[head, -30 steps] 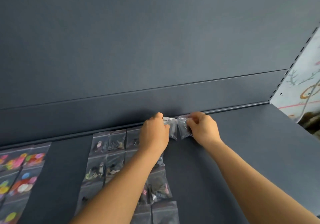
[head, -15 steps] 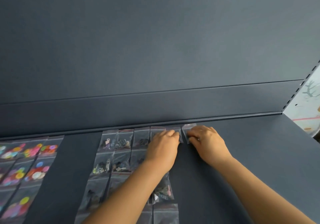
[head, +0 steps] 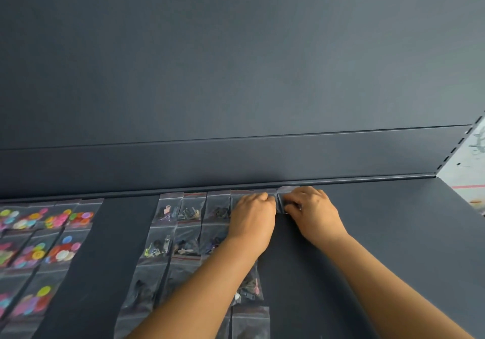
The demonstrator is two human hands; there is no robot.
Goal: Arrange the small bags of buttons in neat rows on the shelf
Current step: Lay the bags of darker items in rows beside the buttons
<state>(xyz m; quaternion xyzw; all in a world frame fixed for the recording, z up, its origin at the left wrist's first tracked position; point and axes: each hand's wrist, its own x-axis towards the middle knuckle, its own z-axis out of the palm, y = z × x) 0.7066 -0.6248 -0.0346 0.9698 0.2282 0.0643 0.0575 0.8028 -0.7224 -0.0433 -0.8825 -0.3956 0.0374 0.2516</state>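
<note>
At the back of the dark grey metal shelf (head: 380, 233), the left hand (head: 252, 219) rests curled, knuckles up, over a small clear plastic zip bag (head: 241, 194) in the rearmost row — probably holding it in line. Just beside it, the right hand (head: 313, 208) pinches the newest clear bag (head: 287, 191) against the shelf, seemingly squaring it to its neighbour. The bags of dark buttons (head: 189, 214) lie edge to edge in tidy columns; bags of bright multicoloured buttons (head: 60, 218) sit well apart on the left.
</note>
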